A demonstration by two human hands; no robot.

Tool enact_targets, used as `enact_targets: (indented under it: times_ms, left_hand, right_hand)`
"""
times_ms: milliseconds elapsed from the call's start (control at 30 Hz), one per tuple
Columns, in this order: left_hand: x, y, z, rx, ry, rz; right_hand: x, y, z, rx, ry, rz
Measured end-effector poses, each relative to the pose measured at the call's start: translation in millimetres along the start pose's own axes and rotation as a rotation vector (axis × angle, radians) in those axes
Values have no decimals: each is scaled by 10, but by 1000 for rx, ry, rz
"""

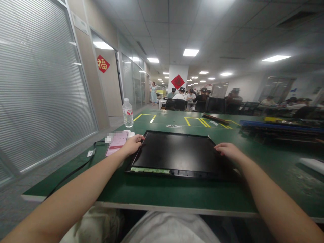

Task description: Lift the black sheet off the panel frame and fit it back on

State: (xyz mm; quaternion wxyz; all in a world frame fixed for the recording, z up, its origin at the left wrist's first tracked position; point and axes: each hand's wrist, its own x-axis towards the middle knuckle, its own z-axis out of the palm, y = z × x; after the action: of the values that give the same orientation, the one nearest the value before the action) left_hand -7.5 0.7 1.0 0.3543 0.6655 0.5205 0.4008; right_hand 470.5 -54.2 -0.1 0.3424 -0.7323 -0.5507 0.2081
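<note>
On the green worktop (177, 197), the left hand (133, 144) and right hand (230, 152) flank a black screen (177, 152). I cannot tell whether either grip clamps it.

The left hand (134, 144) touches the left edge of a black panel (177, 152) on a green table (177, 195), the right hand (227, 152) at its right edge, a phone (116, 144) and bottle (128, 114) to the left

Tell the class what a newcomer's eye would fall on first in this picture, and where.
Probably the dark flat panel, lying on the green table between the left hand and the right hand. Next, perhaps, the clear bottle standing beyond the left hand, and the red diamond on the white pillar behind.
</note>
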Motion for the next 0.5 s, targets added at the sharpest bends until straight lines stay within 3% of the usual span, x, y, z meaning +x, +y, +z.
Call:
enact_targets:
  times_ms: [100,233,500]
  left_hand:
    - [-59,161,5,-218,61,-116]
    - [-119,333,11,-353,96,-205]
    - [-96,353,55,-529,135,-294]
  right_hand:
    - [-1,4,6,-7,6,4]
    - [-7,3,2,-18,9,1]
    - [18,28,1,-15,13,21]
